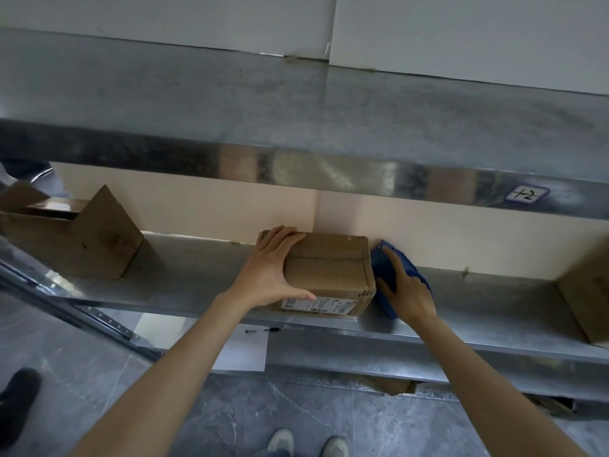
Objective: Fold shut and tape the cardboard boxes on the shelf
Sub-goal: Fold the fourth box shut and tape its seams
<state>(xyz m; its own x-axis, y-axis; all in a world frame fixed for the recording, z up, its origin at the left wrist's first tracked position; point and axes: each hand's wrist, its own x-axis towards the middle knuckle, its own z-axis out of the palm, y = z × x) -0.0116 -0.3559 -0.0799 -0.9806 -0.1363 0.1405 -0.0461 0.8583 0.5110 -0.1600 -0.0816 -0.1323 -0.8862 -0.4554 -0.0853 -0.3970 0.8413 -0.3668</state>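
Cardboard boxes, three of them, sat along the grey galvanised metal shelf [204, 275], and we took them biggest first. Over on the left stood the open brown cardboard box [75, 239], flaps up and untaped. In the middle, hard against the back wall, was the closed brown cardboard box [329, 275]. That was the one we had hands on.

Our left hand [270, 268] lay spread over its left end, fingers flat across the top, thumb down on the front face. That was a steadying press, not a clench. We judged it light, stiff at the corners and soft along the centre seam [326, 258]. The best hold looked to be at the ends or edges, with pressure kept off the flap middles.

At the far right, a third brown cardboard box [590, 291] was cut off by the frame, so we couldn't say whether it was open or sealed.

Just beside the middle box lay the blue plastic tape dispenser [382, 268], with our right hand [408, 291] over it. The index finger stretched along the top and the thumb sat on the near side. The other fingers were hidden behind it, so we couldn't tell whether that hand had clasped it.

The white printed label [316, 305] on the front face was too small to read. Whether tape already crossed the seam, we couldn't make out either.
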